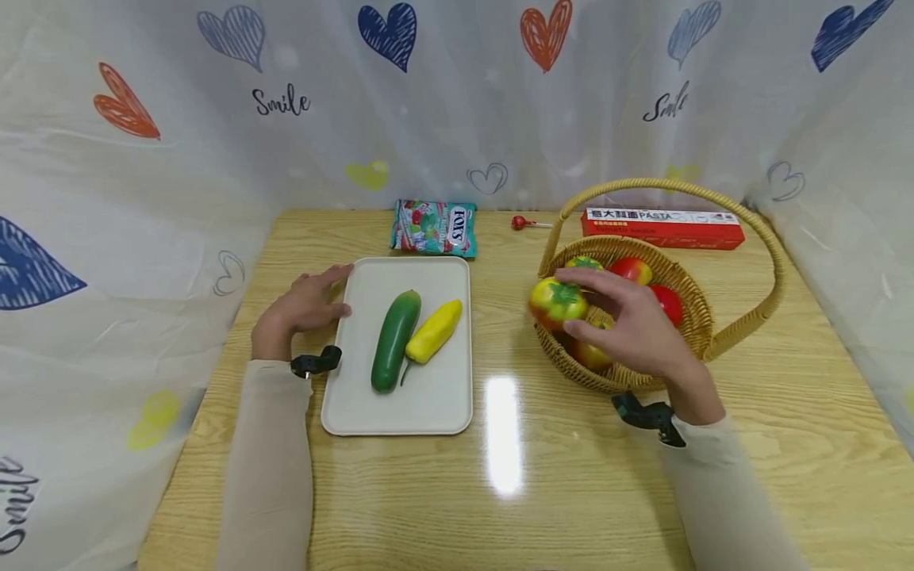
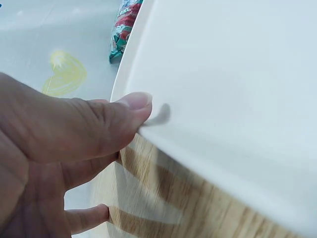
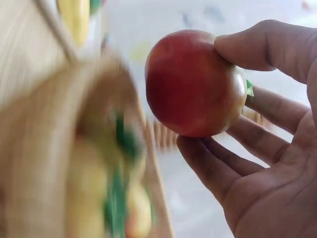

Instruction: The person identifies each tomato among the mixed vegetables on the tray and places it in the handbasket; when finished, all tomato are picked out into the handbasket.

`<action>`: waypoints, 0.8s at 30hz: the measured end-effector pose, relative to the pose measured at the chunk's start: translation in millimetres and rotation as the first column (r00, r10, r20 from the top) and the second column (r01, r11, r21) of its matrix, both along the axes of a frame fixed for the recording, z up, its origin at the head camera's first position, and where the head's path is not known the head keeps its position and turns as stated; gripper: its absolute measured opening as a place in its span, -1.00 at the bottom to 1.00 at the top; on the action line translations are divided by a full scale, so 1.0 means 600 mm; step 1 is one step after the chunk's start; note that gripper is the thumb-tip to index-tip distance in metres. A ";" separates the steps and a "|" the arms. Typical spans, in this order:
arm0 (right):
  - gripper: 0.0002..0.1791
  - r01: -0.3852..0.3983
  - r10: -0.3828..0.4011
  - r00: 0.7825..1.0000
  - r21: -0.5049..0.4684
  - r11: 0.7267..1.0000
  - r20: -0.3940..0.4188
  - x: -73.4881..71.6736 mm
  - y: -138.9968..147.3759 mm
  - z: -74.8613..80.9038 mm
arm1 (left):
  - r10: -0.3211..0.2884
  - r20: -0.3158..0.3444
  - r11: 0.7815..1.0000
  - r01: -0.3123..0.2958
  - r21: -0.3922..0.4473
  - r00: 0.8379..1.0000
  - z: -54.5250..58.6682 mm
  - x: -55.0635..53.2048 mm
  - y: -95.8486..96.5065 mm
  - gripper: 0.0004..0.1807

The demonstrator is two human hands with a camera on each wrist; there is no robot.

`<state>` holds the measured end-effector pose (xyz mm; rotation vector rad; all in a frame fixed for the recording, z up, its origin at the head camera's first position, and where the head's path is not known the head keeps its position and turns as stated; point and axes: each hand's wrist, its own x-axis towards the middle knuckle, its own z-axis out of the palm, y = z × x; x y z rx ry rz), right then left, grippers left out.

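My right hand (image 1: pixel 639 325) grips a red-and-yellow tomato (image 1: pixel 558 303) with a green leafy top, between thumb and fingers. It is above the left rim of a wicker basket (image 1: pixel 696 297). Inside the basket lie several more tomatoes, among them a red one (image 1: pixel 667 304); my hand partly hides them. My left hand (image 1: pixel 303 303) is spread at the upper left edge of a white tray (image 1: pixel 357 412). In the left wrist view its thumb (image 2: pixel 131 106) touches the tray's rim. On the tray rest a green cucumber (image 1: pixel 396 341) and a yellow pepper (image 1: pixel 434 331) side by side.
Behind the tray lies a teal candy bag (image 1: pixel 433 228). A red lollipop (image 1: pixel 519 223) and a red pasta box (image 1: pixel 664 228) lie along the table's back edge. The basket's tall handle (image 1: pixel 771 254) arches over its right side. A printed curtain (image 1: pixel 457 119) hangs behind.
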<state>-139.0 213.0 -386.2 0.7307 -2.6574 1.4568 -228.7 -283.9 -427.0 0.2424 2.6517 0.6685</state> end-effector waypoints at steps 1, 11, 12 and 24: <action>-0.32 0.038 -0.038 0.999 0.007 0.999 -0.006 0.002 0.016 -0.004 | 0.002 -0.001 1.000 -0.002 0.000 1.000 0.000 0.000 0.000 -0.12; -0.38 0.278 -0.274 0.960 0.201 0.939 -0.052 0.012 0.087 -0.025 | -0.003 -0.007 1.000 0.003 0.004 1.000 0.001 -0.001 0.001 -0.13; -0.38 0.280 -0.275 0.960 0.224 0.934 -0.054 0.013 0.089 -0.027 | -0.003 -0.009 1.000 0.003 0.005 1.000 0.000 0.000 0.001 -0.13; -0.32 0.254 -0.233 0.967 0.373 0.892 -0.102 0.025 0.102 -0.042 | -0.016 -0.017 1.000 0.016 0.004 1.000 0.003 0.001 0.003 -0.13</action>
